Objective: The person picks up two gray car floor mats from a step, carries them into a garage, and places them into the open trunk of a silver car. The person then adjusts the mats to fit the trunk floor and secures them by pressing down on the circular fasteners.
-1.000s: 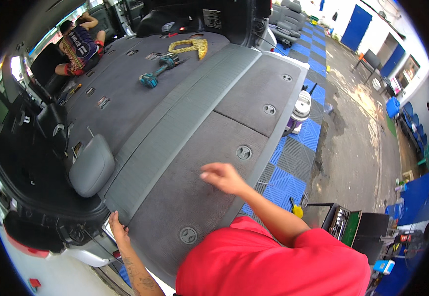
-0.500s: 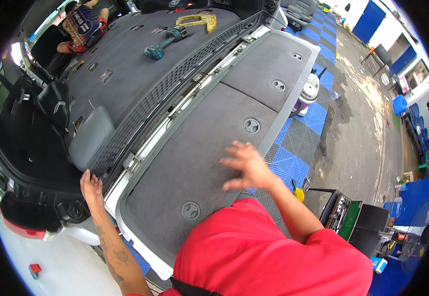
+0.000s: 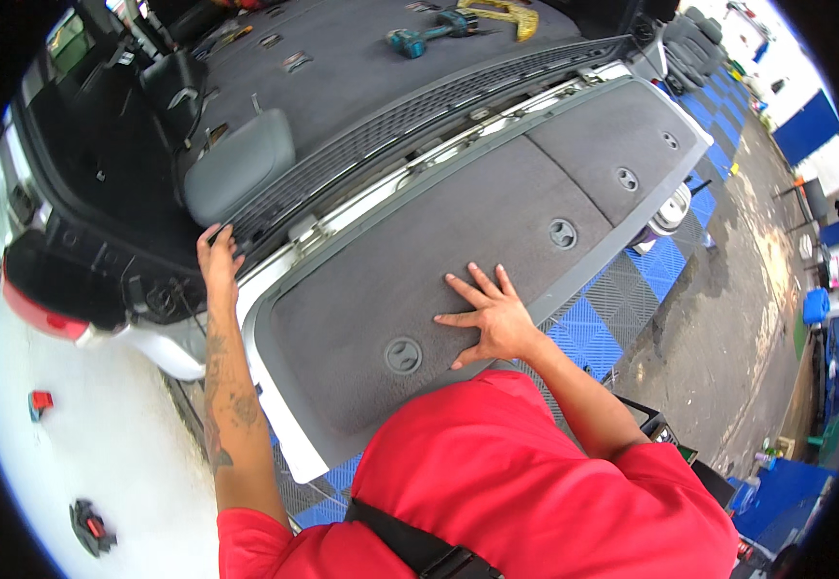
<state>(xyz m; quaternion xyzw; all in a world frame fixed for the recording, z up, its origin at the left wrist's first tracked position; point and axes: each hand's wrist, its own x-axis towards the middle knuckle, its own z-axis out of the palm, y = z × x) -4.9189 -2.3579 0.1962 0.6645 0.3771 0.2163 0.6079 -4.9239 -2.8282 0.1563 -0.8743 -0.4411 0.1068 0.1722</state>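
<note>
My right hand lies with spread fingers on the dark grey carpeted panel of the lowered tailgate, between two round recessed handles. Farther left, my left hand touches the near-left end of the ribbed black sill trim. Its fingers are partly bent and apart, with nothing visible in them. Just beyond it a grey padded headrest leans on the trim. On the carpeted cargo floor lie a teal cordless power tool and a yellow angular handle-like piece.
The car's red tail light is at the left. Beyond the tailgate's right edge stands a white-lidded bucket-like container on blue and grey floor tiles. A grey seat is at the upper right. Small red and black parts lie on the white surface at left.
My right hand has come down flat onto the tailgate panel. My left hand stays by the sill's end, its fingers now more bent. The view has shifted, so the co-worker is no longer visible.
</note>
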